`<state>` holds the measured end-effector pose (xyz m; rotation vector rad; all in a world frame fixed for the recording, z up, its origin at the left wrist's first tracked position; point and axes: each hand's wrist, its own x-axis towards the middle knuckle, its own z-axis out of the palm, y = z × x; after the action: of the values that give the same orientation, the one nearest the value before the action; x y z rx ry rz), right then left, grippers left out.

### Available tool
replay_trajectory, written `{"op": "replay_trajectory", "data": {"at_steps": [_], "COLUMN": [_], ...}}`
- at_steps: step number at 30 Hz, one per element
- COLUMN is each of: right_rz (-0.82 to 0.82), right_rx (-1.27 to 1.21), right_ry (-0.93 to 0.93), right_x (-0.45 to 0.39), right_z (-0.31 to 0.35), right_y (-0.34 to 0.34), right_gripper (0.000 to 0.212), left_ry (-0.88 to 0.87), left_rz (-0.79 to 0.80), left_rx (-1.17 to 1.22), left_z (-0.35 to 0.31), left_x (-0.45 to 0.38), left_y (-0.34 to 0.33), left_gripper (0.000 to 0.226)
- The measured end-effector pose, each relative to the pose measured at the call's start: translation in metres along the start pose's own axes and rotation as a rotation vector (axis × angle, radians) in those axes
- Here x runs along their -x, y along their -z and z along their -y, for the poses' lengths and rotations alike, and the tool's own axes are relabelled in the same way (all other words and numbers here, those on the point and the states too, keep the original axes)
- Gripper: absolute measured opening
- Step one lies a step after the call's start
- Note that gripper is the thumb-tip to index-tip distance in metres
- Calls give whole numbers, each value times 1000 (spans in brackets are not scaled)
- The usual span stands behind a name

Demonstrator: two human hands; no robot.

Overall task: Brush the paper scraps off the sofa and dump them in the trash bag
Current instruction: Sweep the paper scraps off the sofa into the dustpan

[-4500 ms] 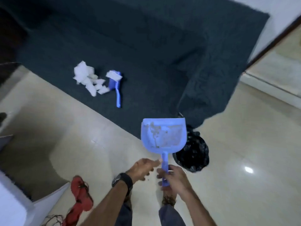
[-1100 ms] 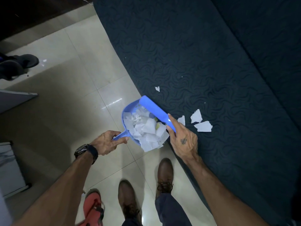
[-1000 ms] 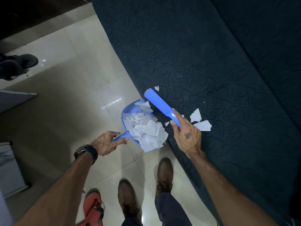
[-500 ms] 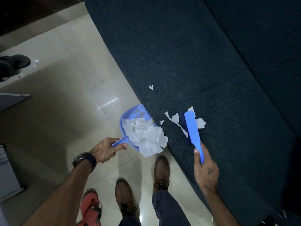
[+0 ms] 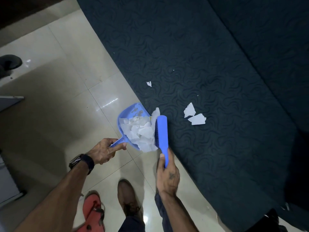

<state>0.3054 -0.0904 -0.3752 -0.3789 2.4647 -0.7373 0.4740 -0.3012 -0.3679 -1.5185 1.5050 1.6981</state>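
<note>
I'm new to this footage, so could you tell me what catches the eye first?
A blue dustpan heaped with white paper scraps sits at the sofa edge, held by the left hand. The right hand holds a blue brush against it; two larger scraps lie on the seat.

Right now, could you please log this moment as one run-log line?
left hand grips dustpan handle | right hand holds brush at pan mouth | scraps remain on sofa
</note>
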Motion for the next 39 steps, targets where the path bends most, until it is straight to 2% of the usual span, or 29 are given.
{"op": "replay_trajectory", "data": {"at_steps": [4,10,15,19,26,31,39], "right_rz": [-14,-53,-20,-98,-252,-199,-124], "right_rx": [39,102,44,84,121,71,107], "right_ry": [88,257,196,214,66,-43,97], "right_x": [-4,-18,-45,-75,-132,-149,-117], "right_z": [15,27,24,12,-15,-25,-19], "right_y": [-17,-2,27,62,117,110,71], "right_gripper": [39,42,40,39,43,44,46], "left_ry": [-3,-5,-8,-17,-18,-26,-20], "left_rz": [-9,-8,-22,-29,-30,-23,-14], "left_rx": [-14,-31,-35,-47,-68,-66,-62], "left_z": [0,0,0,2,1,0,-2], "left_x": [3,3,5,7,5,3,2], "left_y": [-1,-1,0,0,0,1,-1], "left_gripper": [38,41,41,41,43,46,43]}}
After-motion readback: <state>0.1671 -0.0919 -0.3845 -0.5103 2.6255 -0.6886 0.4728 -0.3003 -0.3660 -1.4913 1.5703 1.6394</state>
